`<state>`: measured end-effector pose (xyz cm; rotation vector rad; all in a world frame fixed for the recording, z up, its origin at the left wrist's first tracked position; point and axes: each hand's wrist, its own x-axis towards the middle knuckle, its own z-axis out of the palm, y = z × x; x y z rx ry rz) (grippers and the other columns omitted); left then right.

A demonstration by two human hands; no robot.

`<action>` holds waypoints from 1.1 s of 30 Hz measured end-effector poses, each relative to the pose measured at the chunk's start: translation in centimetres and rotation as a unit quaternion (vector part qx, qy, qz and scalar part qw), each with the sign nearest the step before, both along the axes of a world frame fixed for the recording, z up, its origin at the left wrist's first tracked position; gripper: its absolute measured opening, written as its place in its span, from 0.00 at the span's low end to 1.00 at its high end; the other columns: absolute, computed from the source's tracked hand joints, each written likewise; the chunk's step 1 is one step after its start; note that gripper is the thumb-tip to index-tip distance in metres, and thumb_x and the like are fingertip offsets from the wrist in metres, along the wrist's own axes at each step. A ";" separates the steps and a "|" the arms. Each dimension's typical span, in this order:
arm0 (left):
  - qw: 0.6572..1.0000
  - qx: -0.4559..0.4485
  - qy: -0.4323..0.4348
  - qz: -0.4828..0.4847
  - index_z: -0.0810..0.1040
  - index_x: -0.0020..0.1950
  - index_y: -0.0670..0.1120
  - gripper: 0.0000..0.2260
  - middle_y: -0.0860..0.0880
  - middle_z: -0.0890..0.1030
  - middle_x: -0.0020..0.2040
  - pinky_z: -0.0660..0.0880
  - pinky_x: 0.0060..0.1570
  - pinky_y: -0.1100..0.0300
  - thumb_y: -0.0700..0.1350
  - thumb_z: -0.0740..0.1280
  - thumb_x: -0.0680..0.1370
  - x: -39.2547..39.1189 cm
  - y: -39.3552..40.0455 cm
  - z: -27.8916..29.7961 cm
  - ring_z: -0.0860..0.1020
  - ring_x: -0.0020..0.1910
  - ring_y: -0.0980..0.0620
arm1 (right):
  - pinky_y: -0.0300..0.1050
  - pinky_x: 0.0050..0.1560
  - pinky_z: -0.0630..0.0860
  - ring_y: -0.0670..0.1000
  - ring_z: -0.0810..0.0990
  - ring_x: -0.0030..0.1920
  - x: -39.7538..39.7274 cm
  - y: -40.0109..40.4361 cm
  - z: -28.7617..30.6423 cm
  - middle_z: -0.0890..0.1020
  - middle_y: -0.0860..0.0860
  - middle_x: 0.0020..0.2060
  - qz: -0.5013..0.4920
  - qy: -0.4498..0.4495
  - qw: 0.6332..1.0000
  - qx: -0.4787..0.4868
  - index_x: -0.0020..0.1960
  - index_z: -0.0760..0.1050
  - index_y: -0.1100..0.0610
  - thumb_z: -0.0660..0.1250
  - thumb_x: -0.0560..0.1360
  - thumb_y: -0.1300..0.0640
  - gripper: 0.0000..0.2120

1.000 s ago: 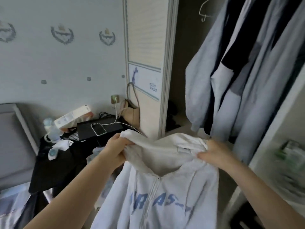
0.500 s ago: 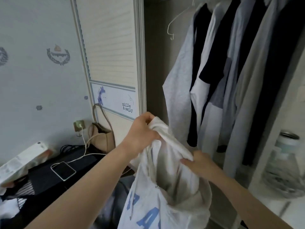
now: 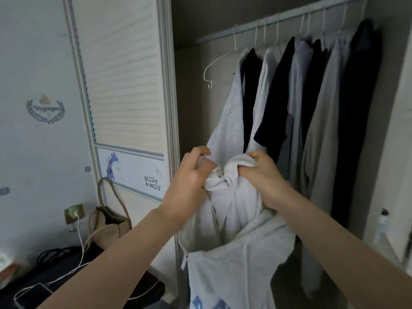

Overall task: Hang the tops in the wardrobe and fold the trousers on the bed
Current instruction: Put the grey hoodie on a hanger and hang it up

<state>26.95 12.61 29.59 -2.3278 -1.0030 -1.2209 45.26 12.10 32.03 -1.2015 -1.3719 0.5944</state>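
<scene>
Clutter on dark desk (image 3: 55,275) at lower left is cut off, hard to identify; tan bag (image 3: 107,224) stands behind it. Left hand (image 3: 191,175) and right hand (image 3: 263,175) bunch white hoodie (image 3: 234,219) at its collar, fingers curled into fabric, before hanging clothes (image 3: 312,108). Empty hanger (image 3: 219,63) on rail. Hoodie's blue lettering cropped below.

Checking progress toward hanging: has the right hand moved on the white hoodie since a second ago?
Yes. The right hand has come inward along the white hoodie collar and now grips it bunched close beside the left hand.
</scene>
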 end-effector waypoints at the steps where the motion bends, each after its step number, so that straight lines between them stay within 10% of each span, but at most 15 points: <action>1: 1.000 0.012 -0.013 0.001 0.78 0.57 0.43 0.22 0.47 0.68 0.64 0.72 0.53 0.57 0.27 0.67 0.67 -0.1 1.2 0.6 0.72 0.58 0.49 | 0.33 0.42 0.72 0.44 0.77 0.43 -0.4 1.1 0.8 0.78 0.47 0.42 0.008 0.019 0.999 0.025 0.48 0.74 0.54 0.72 0.72 0.58 0.08; 6: 0.960 -0.115 -0.185 0.176 0.71 0.71 0.49 0.21 0.47 0.63 0.71 0.74 0.53 0.52 0.41 0.66 0.77 -3.9 7.7 2.4 0.78 0.55 0.41 | 0.31 0.39 0.71 0.40 0.76 0.40 -2.7 5.7 4.5 0.78 0.45 0.39 0.060 0.097 0.988 0.105 0.48 0.75 0.52 0.71 0.71 0.62 0.09; 8: 0.894 -0.263 -0.308 0.193 0.59 0.77 0.48 0.32 0.41 0.65 0.72 0.71 0.60 0.46 0.51 0.68 0.77 -5.1 10.7 3.4 0.74 0.62 0.37 | 0.29 0.36 0.71 0.41 0.76 0.38 -3.9 7.9 6.1 0.77 0.45 0.36 0.090 0.092 0.983 0.132 0.44 0.74 0.51 0.70 0.70 0.65 0.10; 13: 0.711 -0.500 -0.492 0.044 0.74 0.64 0.39 0.34 0.40 0.82 0.56 0.76 0.59 0.42 0.55 0.80 0.65 -7.3 14.9 6.5 0.81 0.54 0.39 | 0.36 0.38 0.74 0.46 0.79 0.43 -4.5 13.4 9.5 0.80 0.48 0.41 0.105 0.061 0.985 0.122 0.50 0.76 0.54 0.69 0.69 0.62 0.10; 23: 0.927 -0.212 -0.310 -0.020 0.73 0.53 0.39 0.09 0.40 0.79 0.47 0.74 0.45 0.50 0.32 0.67 0.73 -2.9 18.0 10.9 0.77 0.45 0.48 | 0.50 0.55 0.71 0.60 0.75 0.54 -5.4 24.2 12.6 0.79 0.58 0.49 0.072 -0.271 0.949 0.147 0.42 0.78 0.57 0.59 0.71 0.63 0.09; 29: 0.963 -0.186 -0.192 0.029 0.74 0.48 0.45 0.05 0.46 0.79 0.43 0.72 0.40 0.58 0.40 0.69 0.75 -2.3 20.3 11.8 0.76 0.41 0.50 | 0.59 0.69 0.62 0.62 0.65 0.69 -2.3 29.6 13.5 0.71 0.55 0.67 0.029 -0.438 0.896 0.067 0.62 0.72 0.46 0.57 0.75 0.47 0.17; 33: 0.977 -0.138 -0.132 0.096 0.71 0.49 0.43 0.06 0.46 0.79 0.41 0.73 0.41 0.54 0.41 0.67 0.76 -2.1 22.6 11.9 0.76 0.41 0.47 | 0.70 0.68 0.45 0.68 0.47 0.75 1.3 29.9 12.3 0.56 0.59 0.76 -0.111 -0.579 0.801 -0.108 0.74 0.57 0.43 0.53 0.62 0.21 0.46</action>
